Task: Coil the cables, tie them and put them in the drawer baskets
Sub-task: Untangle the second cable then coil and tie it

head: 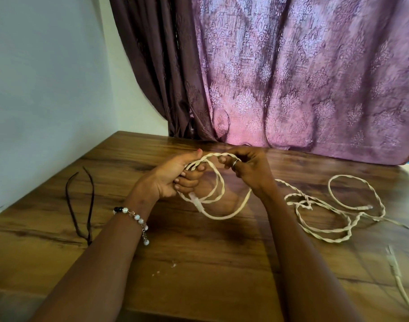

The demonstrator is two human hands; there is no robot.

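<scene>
From my end I count two hands: left [175, 176] and right [246, 169]. One cream twisted cable [319, 237], one plain white cable with a plug [397, 277], one thin dark cord [79, 205], all on one wooden counter [198, 263]. One beaded bracelet [138, 220], one silver ring [235, 162], one purple patterned curtain [291, 77].

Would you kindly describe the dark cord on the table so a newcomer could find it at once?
Start at the wooden table and go to its left side, near the white wall. The dark cord lies there as a long narrow loop, left of the left hand. Unlike the cream twisted cable, it is thin, dark and untouched.
</scene>
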